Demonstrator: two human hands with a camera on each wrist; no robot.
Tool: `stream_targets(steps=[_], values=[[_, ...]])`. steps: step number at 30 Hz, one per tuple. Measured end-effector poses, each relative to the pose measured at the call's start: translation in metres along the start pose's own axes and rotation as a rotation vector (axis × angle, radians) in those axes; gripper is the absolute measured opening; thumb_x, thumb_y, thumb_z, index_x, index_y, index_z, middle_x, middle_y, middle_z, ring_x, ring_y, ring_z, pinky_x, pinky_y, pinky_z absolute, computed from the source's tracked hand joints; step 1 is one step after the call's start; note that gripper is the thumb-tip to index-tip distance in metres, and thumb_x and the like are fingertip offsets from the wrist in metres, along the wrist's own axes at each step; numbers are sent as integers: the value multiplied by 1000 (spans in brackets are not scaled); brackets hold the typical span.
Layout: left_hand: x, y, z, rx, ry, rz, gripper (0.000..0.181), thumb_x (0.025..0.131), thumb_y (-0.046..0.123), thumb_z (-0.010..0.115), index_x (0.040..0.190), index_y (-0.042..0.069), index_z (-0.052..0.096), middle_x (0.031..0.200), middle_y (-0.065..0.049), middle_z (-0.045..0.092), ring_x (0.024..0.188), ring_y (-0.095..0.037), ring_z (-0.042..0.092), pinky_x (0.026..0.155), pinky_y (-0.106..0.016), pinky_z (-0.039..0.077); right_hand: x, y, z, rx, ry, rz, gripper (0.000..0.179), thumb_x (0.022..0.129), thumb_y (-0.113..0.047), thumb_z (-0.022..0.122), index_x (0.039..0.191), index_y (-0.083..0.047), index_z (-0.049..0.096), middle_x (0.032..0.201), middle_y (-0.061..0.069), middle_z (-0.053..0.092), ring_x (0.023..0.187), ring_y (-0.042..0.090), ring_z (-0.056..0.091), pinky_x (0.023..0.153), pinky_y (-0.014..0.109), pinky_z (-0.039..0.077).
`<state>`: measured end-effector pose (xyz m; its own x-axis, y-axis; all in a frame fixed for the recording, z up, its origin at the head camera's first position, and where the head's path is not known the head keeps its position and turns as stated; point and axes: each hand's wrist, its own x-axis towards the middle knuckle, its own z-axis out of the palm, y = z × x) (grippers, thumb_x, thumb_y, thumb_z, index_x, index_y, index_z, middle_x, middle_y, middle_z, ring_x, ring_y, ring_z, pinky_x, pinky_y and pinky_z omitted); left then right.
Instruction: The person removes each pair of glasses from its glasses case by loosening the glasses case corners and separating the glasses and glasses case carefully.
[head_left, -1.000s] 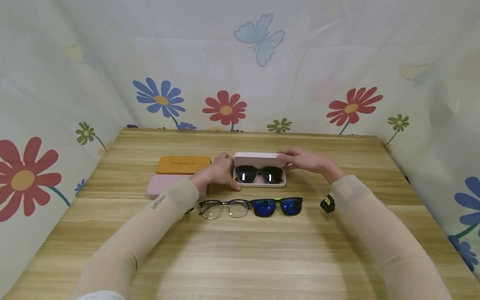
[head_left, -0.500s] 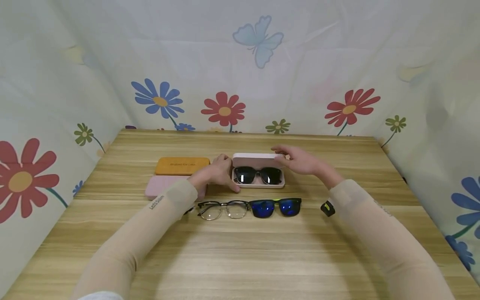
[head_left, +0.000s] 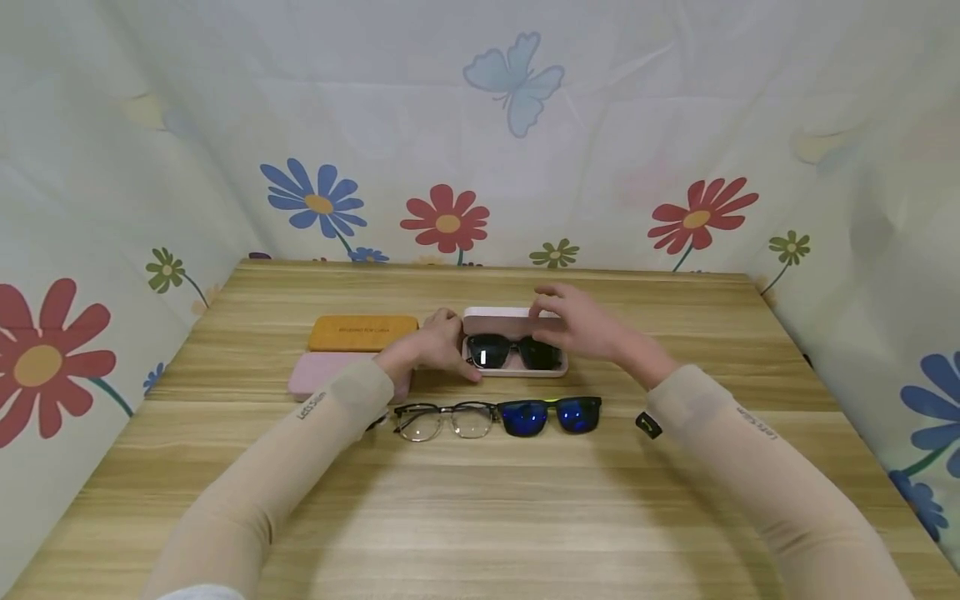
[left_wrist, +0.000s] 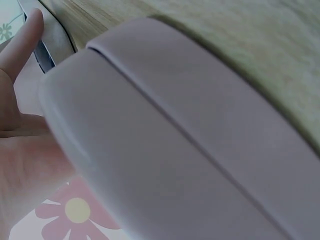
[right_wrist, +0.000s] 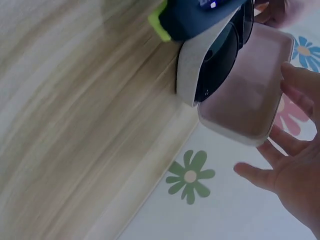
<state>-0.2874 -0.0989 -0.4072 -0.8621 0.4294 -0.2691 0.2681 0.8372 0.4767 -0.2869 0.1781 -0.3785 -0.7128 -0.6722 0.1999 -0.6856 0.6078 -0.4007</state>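
Note:
A pale glasses case (head_left: 517, 373) stands with its lid raised, and dark sunglasses (head_left: 491, 352) lie inside. At its left end, my left hand (head_left: 441, 343) holds the case, thumb at the front corner and fingers toward the back. My right hand (head_left: 581, 323) is at the lid's right end, thumb on the near side. In the right wrist view, the loosely spread fingers of my right hand (right_wrist: 300, 160) reach around the edge of the lid (right_wrist: 250, 90). Part of the sunglasses (right_wrist: 220, 65) shows there too. A closed pink case (left_wrist: 165, 135) fills much of the left wrist view.
Left of my left hand lie an orange case (head_left: 363, 332) and the pink case, partly under my forearm. Clear-lens glasses (head_left: 444, 422) and blue-lens sunglasses (head_left: 551, 415) lie in front. A small black item (head_left: 648, 425) shows beside my right sleeve.
My right hand has shifted left from the lid's right corner to farther over its end. The left hand and the cases stay about where they were.

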Motion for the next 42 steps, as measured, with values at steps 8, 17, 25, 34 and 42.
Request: stream_targets(steps=[8,17,25,34,42], values=[[1,-1,-1,6,3,1,84,77,43,91,133,-6,53,155,-25,30,138,-40,34,115,-49,31,6,-10,8,-179,17,-60,12,92,-21,80,101,-13,80,151,24,45,140,43,39,115,57,30],[1,-2,1,10,-4,7,85,77,45,90,135,-4,51,154,-24,31,136,-39,36,113,-50,33,10,-22,15,-299,-76,15,17,94,-28,78,106,-16,80,157,20,40,144,43,32,114,69,20],[1,-1,-1,-4,-9,1,85,77,43,91,135,-5,51,154,-24,31,137,-39,34,113,-50,32,14,-25,24,-394,-133,81,24,94,-34,77,113,-18,80,159,18,37,146,42,30,112,72,20],[2,-1,1,-5,-8,-8,88,77,42,91,139,-4,50,155,-24,30,138,-39,34,114,-51,31,22,-31,33,-464,-149,119,26,94,-33,78,115,-18,80,159,18,37,146,39,30,111,74,20],[2,0,0,9,-8,-7,87,77,43,91,138,-3,51,155,-24,31,139,-40,34,114,-51,31,27,-32,40,-478,-146,139,24,93,-30,77,113,-17,81,159,18,38,146,40,30,110,75,19]])
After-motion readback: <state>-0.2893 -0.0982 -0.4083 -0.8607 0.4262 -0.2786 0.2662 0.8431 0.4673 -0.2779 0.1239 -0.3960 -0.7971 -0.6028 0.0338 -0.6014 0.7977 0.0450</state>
